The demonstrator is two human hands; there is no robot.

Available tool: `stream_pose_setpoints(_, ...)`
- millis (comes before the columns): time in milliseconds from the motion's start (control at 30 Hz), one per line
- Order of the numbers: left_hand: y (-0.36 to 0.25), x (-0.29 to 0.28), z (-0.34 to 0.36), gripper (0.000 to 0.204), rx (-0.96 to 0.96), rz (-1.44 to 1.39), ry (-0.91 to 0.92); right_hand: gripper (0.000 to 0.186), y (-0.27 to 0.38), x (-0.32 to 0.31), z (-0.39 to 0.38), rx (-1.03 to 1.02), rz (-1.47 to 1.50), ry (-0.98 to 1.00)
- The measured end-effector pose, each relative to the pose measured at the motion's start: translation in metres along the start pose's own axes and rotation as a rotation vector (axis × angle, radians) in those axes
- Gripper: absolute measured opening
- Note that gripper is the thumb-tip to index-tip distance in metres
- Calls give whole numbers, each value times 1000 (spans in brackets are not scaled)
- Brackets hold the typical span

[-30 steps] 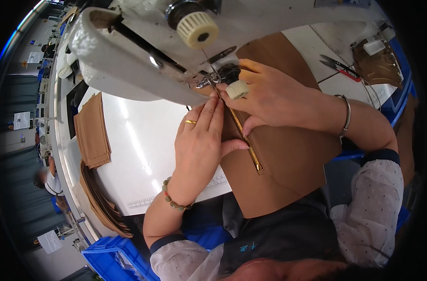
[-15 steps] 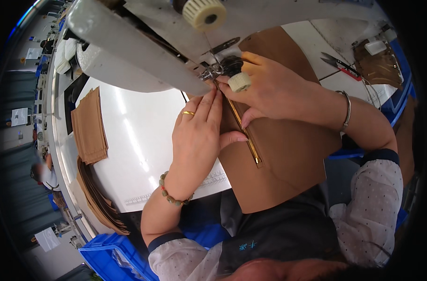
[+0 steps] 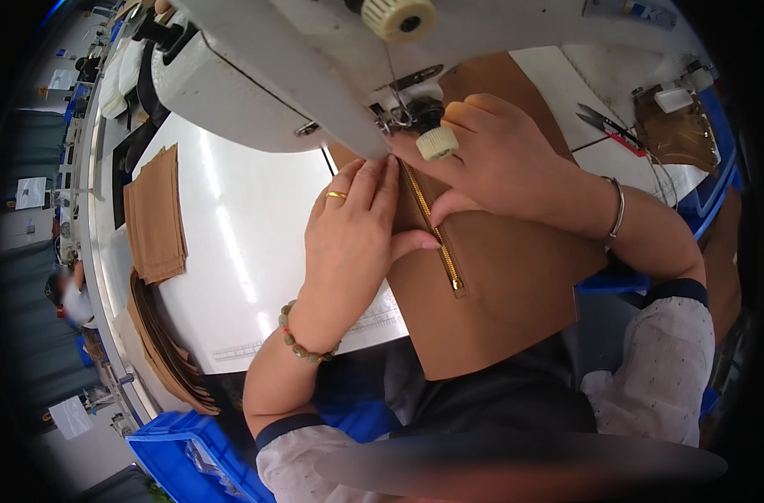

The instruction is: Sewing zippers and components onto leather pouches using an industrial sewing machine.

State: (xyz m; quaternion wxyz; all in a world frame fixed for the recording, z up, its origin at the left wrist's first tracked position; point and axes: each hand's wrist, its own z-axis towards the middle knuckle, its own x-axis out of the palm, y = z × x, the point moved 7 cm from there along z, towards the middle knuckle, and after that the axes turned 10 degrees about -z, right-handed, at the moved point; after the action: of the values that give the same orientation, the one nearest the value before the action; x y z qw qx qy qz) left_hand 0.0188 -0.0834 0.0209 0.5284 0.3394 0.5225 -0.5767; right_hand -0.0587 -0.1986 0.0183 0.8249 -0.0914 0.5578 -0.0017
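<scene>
A brown leather-like panel (image 3: pixel 504 293) lies under the sewing machine (image 3: pixel 256 92), with a gold-toothed zipper (image 3: pixel 425 205) set lengthwise in it. My left hand (image 3: pixel 353 222) rests flat along the panel's left side, its fingertips close to the presser foot (image 3: pixel 384 124) and its thumb stretched to the zipper. On the other side, my right hand (image 3: pixel 504 155) presses on the panel, thumb beside the zipper and index finger reaching toward the foot. Its other fingers are bent and partly hidden behind the machine's cream knob (image 3: pixel 437 144). The needle point cannot be made out.
A stack of brown pieces (image 3: pixel 155 216) lies on the white table (image 3: pixel 231 226) at left, with more curved brown pieces (image 3: pixel 166 352) below it. Black-and-red thread snips (image 3: pixel 610 130) lie at right. A blue crate (image 3: pixel 189 453) stands at lower left.
The whole view has shifted slightly, the machine head now appearing a little farther right. Both hands keep nearly the same places on the panel, with no grip visibly changed.
</scene>
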Motion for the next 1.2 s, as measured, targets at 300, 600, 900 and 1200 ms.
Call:
stream_pose_setpoints(300,-21,-2,-31,85,-51,-186,59,81,24,-29,-23,-8,37,14)
stream_pose_setpoints(600,-19,-3,-33,94,-21,-148,45,88,33,-25,-38,-38,89,123)
stream_pose_setpoints(900,5,-5,-10,87,-48,-120,53,87,14,-11,-18,-10,86,123)
stream_pose_setpoints(1200,18,-7,4,84,-24,-169,-21,80,-1,-4,-7,5,125,84)
